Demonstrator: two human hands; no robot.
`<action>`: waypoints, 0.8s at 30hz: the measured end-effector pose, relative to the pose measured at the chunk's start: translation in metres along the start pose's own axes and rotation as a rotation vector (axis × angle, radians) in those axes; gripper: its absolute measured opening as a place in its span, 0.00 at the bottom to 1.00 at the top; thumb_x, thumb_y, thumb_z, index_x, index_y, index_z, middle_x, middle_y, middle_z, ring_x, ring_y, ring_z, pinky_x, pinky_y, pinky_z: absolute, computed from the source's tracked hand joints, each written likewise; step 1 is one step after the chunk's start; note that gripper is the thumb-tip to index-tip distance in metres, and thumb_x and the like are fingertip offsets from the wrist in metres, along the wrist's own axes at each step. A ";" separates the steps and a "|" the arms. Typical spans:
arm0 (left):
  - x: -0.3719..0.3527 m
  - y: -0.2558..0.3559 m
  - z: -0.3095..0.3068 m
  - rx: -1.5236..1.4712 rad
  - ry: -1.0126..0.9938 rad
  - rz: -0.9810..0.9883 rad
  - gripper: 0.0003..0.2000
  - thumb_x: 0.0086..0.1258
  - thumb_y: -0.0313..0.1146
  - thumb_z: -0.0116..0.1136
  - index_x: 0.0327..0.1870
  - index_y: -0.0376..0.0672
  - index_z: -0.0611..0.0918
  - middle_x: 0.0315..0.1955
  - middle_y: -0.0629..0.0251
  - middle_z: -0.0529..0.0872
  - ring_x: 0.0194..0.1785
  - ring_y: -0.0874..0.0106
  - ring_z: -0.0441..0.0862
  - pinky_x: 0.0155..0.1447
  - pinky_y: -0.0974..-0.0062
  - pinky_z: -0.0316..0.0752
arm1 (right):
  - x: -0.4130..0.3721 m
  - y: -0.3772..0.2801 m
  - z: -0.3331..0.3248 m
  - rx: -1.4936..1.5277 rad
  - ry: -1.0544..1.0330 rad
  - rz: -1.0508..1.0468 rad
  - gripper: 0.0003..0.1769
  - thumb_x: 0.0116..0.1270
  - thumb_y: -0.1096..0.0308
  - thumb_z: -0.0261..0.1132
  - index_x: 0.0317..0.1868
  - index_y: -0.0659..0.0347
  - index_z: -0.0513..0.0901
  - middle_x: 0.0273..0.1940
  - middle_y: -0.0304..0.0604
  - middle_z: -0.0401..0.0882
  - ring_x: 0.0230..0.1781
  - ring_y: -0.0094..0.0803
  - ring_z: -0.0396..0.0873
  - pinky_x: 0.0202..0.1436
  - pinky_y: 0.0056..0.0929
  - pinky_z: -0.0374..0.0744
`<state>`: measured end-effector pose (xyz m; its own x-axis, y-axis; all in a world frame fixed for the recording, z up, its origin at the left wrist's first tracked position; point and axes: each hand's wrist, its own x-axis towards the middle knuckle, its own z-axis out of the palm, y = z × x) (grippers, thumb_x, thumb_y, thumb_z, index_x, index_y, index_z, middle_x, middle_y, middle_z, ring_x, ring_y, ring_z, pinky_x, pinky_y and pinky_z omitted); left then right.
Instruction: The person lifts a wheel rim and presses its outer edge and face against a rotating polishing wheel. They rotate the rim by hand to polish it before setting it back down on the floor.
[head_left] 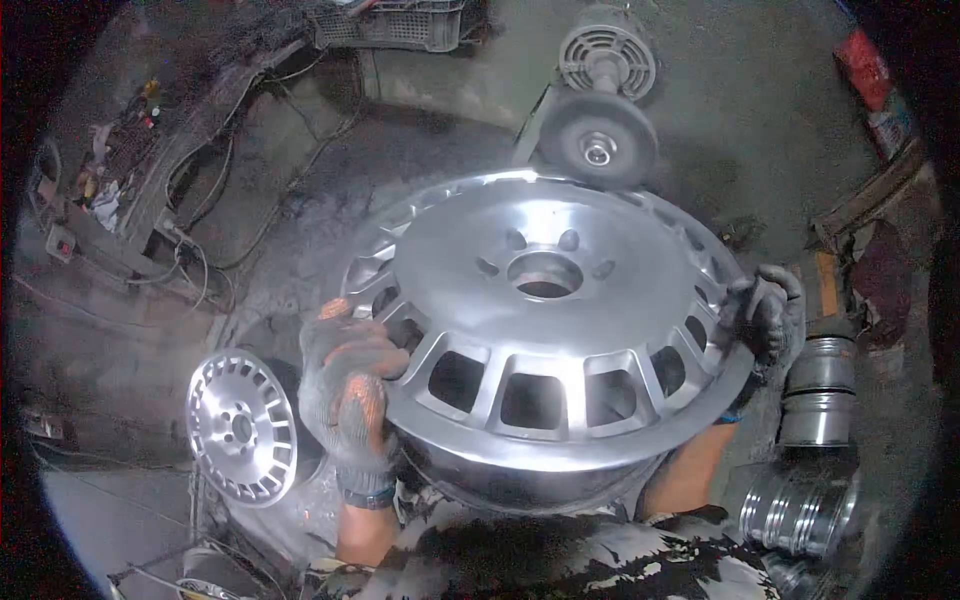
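A bright silver wheel rim (545,320), ringed with slotted openings around a round center bore, is sitting tilted before a polishing wheel (598,140), the gloved left (765,315) and right (352,375) hands curling their fingers around opposite edges. A plastic crate (390,28) is standing beyond, its contents unclear.

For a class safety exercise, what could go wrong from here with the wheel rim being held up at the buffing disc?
The large wheel rim meets or nearly meets the buffing disc at its far edge; if the disc is turning, it might snatch the rim from the left hand and right hand.

Both hands wear knitted-looking gloves, which could catch if they drift towards the disc.

The smaller wheel stands on edge and might topple if knocked.
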<state>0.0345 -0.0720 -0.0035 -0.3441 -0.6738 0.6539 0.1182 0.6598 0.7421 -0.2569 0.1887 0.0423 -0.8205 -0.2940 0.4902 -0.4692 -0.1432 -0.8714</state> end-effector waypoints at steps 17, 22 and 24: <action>-0.001 0.002 -0.007 0.113 0.029 -0.041 0.24 0.71 0.51 0.57 0.32 0.35 0.89 0.33 0.60 0.86 0.51 0.59 0.80 0.69 0.54 0.69 | 0.021 0.022 0.047 -0.157 0.110 -0.126 0.32 0.66 0.43 0.74 0.53 0.65 0.83 0.34 0.44 0.87 0.30 0.27 0.83 0.36 0.25 0.82; -0.006 -0.005 -0.010 0.128 0.068 -0.068 0.23 0.70 0.50 0.57 0.32 0.34 0.89 0.33 0.56 0.86 0.50 0.59 0.80 0.68 0.54 0.69 | 0.023 0.028 0.051 -0.047 0.015 -0.064 0.23 0.73 0.56 0.68 0.56 0.68 0.79 0.39 0.47 0.85 0.35 0.31 0.84 0.42 0.28 0.84; -0.006 -0.005 -0.009 0.140 0.064 -0.064 0.23 0.70 0.50 0.57 0.31 0.34 0.89 0.33 0.55 0.85 0.50 0.59 0.80 0.68 0.54 0.68 | 0.028 0.037 0.054 -0.009 0.031 -0.106 0.25 0.75 0.53 0.65 0.55 0.69 0.79 0.38 0.45 0.85 0.33 0.29 0.83 0.40 0.27 0.83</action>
<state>0.0442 -0.0749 -0.0097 -0.2865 -0.7328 0.6172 -0.0341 0.6516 0.7578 -0.2798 0.1242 0.0225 -0.7754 -0.2486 0.5805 -0.5570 -0.1637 -0.8142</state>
